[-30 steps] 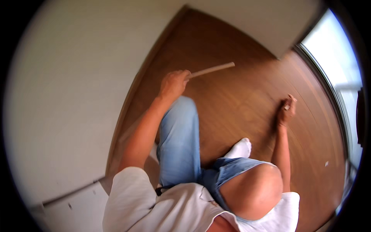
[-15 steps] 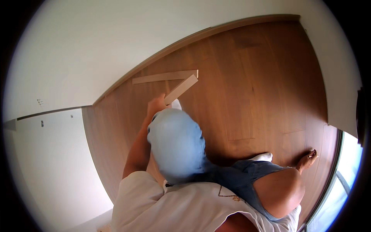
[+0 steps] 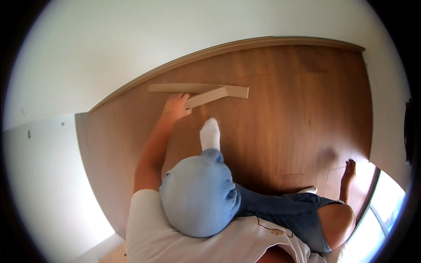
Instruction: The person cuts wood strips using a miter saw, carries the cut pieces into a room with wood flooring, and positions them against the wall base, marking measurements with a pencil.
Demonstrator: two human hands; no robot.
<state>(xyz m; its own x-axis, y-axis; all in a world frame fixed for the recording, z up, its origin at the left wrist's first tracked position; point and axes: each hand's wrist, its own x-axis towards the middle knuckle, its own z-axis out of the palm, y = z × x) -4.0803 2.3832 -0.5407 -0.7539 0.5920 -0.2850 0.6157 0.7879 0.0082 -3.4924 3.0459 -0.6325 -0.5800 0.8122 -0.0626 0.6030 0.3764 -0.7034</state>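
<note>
My left hand (image 3: 177, 106) is closed on the near end of a short, flat strip of light wood trim (image 3: 206, 97). The strip slants up to the right, and its far end overlaps a longer light strip of trim (image 3: 239, 91) lying on the floor; whether the two touch I cannot tell. Far to the right, low by the floor, is my right hand (image 3: 350, 167). Its fingers look dark and small, so whether they hold anything does not show.
A brown plank floor (image 3: 280, 114) stretches out before me. Wood baseboard (image 3: 219, 47) runs along the foot of the white wall (image 3: 131, 39). My raised knee (image 3: 197, 193) and white-socked foot (image 3: 210, 133) are near the left hand. Bright glass (image 3: 386, 197) is at the right.
My left hand has reached farther from my knee, and the short strip has turned flatter, overlapping the longer one. My right hand has shifted and turned. More of my foot shows.
</note>
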